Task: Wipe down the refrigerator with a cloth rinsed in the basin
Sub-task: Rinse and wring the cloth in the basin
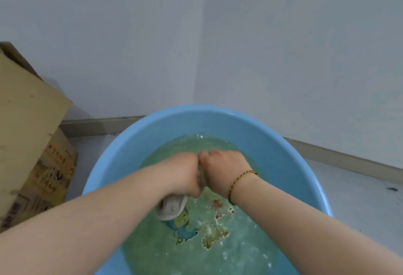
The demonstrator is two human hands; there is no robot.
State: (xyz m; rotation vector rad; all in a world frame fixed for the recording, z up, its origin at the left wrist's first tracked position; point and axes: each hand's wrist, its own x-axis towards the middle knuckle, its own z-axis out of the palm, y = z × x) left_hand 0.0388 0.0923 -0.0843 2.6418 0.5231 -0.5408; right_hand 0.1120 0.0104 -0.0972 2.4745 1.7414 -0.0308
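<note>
A round blue basin (135, 143) stands on the floor, holding greenish cloudy water with a faded picture on its bottom. Over the water, both my hands grip one grey-white cloth (173, 207) bunched into a roll. My left hand (184, 173) holds the near part, and a thick end of the cloth hangs out below it just above the water. My right hand (222, 169), with a braided bracelet on the wrist, clasps the far part, pressed knuckle to knuckle against the left. The stretch of cloth between the fists is mostly hidden. No refrigerator is in view.
A cardboard box (28, 139) with printed sides stands on the left, close to the basin. Pale walls meet in a corner behind the basin, with a skirting board (340, 156) along the floor. Grey floor (359, 198) shows to the right.
</note>
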